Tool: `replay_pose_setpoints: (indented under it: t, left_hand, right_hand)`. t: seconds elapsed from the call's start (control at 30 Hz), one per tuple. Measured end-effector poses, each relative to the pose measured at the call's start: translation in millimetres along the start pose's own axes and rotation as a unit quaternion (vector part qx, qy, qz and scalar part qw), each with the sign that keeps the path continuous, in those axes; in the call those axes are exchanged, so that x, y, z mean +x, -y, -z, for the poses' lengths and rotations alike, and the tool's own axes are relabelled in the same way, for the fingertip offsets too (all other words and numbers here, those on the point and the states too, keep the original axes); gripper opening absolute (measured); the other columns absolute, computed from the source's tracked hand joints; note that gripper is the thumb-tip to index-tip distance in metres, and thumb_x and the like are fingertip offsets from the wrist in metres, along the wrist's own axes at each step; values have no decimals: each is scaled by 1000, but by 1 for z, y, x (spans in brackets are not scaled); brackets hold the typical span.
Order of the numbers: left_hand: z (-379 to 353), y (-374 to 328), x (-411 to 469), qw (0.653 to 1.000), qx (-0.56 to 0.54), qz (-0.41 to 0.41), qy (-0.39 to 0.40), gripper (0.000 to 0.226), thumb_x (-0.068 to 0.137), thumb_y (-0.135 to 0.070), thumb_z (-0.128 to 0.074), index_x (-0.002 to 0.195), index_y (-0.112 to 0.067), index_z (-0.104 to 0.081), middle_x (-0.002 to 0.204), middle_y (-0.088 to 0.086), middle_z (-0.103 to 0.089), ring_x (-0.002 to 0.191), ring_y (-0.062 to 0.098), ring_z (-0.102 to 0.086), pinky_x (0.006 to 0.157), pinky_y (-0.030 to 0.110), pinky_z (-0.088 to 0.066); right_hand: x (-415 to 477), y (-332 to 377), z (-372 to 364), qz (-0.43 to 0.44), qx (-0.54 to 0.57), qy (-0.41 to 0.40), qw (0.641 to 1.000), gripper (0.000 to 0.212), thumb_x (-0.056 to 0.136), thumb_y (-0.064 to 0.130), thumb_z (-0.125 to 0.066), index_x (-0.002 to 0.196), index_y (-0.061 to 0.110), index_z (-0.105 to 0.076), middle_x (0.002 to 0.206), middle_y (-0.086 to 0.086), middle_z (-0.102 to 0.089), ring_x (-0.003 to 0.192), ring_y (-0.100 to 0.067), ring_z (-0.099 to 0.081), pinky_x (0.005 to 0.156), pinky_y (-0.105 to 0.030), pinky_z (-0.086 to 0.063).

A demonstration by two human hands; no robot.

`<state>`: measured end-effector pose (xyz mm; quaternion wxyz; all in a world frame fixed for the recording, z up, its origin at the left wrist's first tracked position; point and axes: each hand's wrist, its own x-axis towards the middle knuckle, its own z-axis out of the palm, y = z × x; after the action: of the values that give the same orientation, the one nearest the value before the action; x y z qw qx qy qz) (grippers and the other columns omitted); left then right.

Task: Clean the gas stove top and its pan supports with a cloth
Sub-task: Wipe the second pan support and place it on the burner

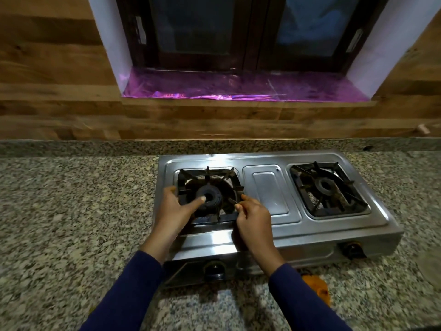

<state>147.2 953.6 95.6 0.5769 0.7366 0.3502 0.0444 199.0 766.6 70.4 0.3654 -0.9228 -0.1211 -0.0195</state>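
Both hands are on the near pan support (210, 194) over the left burner (209, 198) of the steel stove (272, 194). The left hand (176, 206) curls over its left edge, thumb lying across toward the burner; the right hand (253, 213) pinches a prong at the near right corner. The support looks like rigid, fairly heavy iron, likely greasy, so opposite edges seem the safest hold. An orange cloth (317, 289) lies below the right wrist.
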Motion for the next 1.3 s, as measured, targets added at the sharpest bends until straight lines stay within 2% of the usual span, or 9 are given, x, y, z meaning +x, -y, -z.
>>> replay_pose_setpoints:
  t: [0.07,0.2,0.33,0.43,0.67,0.8,0.97,1.1,1.3]
  left_hand:
    - [3,8,-9,991,116,-55,-34,75,68,-42,-87,124,-18,-43,114,0,-58,100,20,-60,78,34,-52]
    - [11,18,-19,950,272,-108,-109,57,67,-57,-83,106,-29,-51,95,-7,-64,90,19,-62,67,33,-51]
    - [9,24,-22,904,357,-172,-163,26,72,-54,-79,82,-32,-68,96,-9,-67,101,21,-54,78,36,-38]
    - [11,27,-26,902,354,-181,-168,17,75,-48,-79,76,-32,-73,99,-9,-69,102,21,-54,78,35,-29]
    - [11,27,-35,899,325,-230,-181,15,74,-41,-82,71,-31,-71,83,-12,-68,98,18,-52,75,33,-19]
    - [13,27,-38,900,315,-244,-175,14,74,-39,-82,71,-30,-72,79,-15,-63,102,18,-54,78,34,-22]
    - [16,33,-30,907,307,-243,-156,13,76,-43,-80,74,-30,-76,89,-10,-74,120,21,-55,91,43,-30]
    - [21,37,-22,911,302,-249,-129,14,78,-43,-78,75,-29,-77,93,-13,-76,130,17,-51,100,44,-27]
    - [27,39,-14,920,288,-258,-65,11,79,-41,-79,81,-29,-78,102,-6,-77,138,20,-44,117,55,-18]
  right_hand:
    - [-1,0,-2,3,-4,0,1000,15,93,8,-62,91,2,-75,122,-11,-68,104,-21,-66,85,-6,-38]
    - [-4,-2,-7,12,-10,6,1000,16,93,10,-62,95,2,-75,130,-11,-65,109,-24,-66,92,-22,-47]
    - [-8,-1,-12,13,-6,0,1000,16,93,13,-61,91,5,-75,131,-9,-64,110,-22,-66,91,-27,-51]
    - [-10,2,-13,13,-13,-2,1000,18,95,16,-60,94,5,-75,133,-7,-64,109,-22,-66,91,-30,-53]
    - [-13,0,-13,28,-52,2,998,22,98,19,-56,98,6,-74,134,-7,-62,110,-22,-66,92,-28,-50]
    - [-13,-1,-13,31,-61,-1,998,22,97,20,-56,98,6,-74,135,-7,-62,110,-23,-65,93,-31,-50]
    - [-14,1,-13,38,-73,-1,997,18,95,15,-59,98,6,-74,127,-11,-67,111,-26,-65,92,-34,-51]
    - [-12,0,-10,42,-79,9,996,17,93,15,-60,89,8,-75,118,-10,-70,102,-27,-67,84,-38,-55]
    - [-10,-3,-9,42,-64,1,997,16,91,11,-63,91,5,-77,122,-11,-69,104,-29,-68,87,-38,-55]
